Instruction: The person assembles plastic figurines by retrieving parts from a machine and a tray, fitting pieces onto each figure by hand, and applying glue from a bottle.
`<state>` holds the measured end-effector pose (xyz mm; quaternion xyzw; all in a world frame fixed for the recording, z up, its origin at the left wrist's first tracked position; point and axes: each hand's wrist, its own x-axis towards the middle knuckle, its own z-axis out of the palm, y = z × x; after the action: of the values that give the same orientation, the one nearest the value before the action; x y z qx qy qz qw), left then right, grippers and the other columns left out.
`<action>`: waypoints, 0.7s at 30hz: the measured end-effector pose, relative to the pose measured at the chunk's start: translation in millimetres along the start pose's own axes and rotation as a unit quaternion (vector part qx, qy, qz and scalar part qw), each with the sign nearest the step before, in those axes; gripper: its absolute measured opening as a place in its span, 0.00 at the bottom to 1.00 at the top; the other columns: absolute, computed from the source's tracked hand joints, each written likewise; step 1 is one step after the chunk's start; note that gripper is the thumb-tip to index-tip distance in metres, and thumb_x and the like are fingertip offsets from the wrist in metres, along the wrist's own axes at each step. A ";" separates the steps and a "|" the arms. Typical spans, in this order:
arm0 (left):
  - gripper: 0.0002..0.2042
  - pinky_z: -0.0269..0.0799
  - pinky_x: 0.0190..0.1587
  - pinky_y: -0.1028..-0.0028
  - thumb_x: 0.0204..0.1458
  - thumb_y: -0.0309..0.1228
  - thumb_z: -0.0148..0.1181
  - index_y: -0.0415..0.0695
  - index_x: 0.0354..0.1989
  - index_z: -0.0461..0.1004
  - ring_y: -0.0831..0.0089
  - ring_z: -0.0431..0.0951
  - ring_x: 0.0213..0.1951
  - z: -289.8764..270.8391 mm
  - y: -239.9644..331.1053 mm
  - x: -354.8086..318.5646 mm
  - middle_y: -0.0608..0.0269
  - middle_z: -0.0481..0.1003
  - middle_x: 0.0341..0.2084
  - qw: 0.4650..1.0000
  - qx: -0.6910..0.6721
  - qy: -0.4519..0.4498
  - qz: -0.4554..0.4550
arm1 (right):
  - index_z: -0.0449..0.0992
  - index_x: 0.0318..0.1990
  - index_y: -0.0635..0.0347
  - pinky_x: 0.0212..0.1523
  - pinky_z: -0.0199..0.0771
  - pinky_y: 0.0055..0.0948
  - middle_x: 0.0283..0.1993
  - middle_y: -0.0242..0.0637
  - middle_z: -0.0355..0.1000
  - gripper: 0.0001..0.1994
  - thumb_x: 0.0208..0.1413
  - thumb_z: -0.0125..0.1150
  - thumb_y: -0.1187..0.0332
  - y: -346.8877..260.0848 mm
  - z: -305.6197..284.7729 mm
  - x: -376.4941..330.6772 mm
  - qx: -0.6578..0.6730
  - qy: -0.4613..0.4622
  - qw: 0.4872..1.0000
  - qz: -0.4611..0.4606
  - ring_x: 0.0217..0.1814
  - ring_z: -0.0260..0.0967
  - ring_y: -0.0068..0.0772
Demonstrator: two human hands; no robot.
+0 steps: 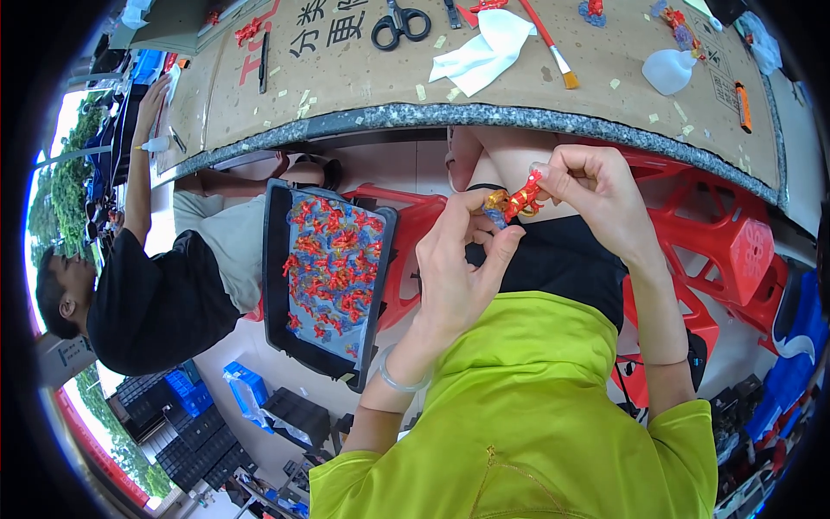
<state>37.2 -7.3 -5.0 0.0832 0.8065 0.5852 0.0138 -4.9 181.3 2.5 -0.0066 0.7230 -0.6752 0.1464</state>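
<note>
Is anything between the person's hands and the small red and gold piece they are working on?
Nothing visible. Both the left hand and right hand already pinch the red and gold piece directly, held above the lap.

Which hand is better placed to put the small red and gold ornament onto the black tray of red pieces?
Left, probably. The left hand pinches the small red and gold ornament at its lower end and lies nearer the black tray at the person's left. The right hand grips the upper end, farther away.
</note>
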 end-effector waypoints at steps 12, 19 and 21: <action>0.14 0.71 0.27 0.82 0.53 0.27 0.62 0.33 0.43 0.67 0.79 0.77 0.27 2.2 6.5 -0.3 0.59 0.77 0.27 0.977 -0.193 -0.001 -0.095 | 0.80 0.34 0.66 0.24 0.53 0.18 0.23 0.26 0.71 0.07 0.51 0.65 0.72 -2.8 0.7 -2.3 -0.048 0.021 0.995 -0.082 0.24 0.52 0.12; 0.12 0.68 0.23 0.84 0.53 0.25 0.62 0.34 0.41 0.68 0.80 0.75 0.24 0.8 8.4 1.1 0.59 0.76 0.25 0.955 -0.253 -0.024 -0.153 | 0.80 0.31 0.68 0.23 0.55 0.16 0.23 0.28 0.72 0.06 0.51 0.65 0.72 -0.4 2.7 -3.7 0.017 0.004 0.998 -0.056 0.23 0.56 0.11; 0.11 0.68 0.23 0.84 0.54 0.26 0.61 0.34 0.40 0.67 0.80 0.75 0.23 1.7 7.9 0.8 0.59 0.76 0.25 0.954 -0.258 -0.030 -0.151 | 0.80 0.31 0.67 0.22 0.55 0.16 0.23 0.27 0.72 0.06 0.51 0.65 0.72 3.4 1.1 -2.5 0.004 0.002 0.997 -0.075 0.23 0.57 0.11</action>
<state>37.5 -3.2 2.0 -0.0279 0.6303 0.7618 0.1471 -1.6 181.0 -0.4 -0.0584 0.7182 -0.6870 0.0940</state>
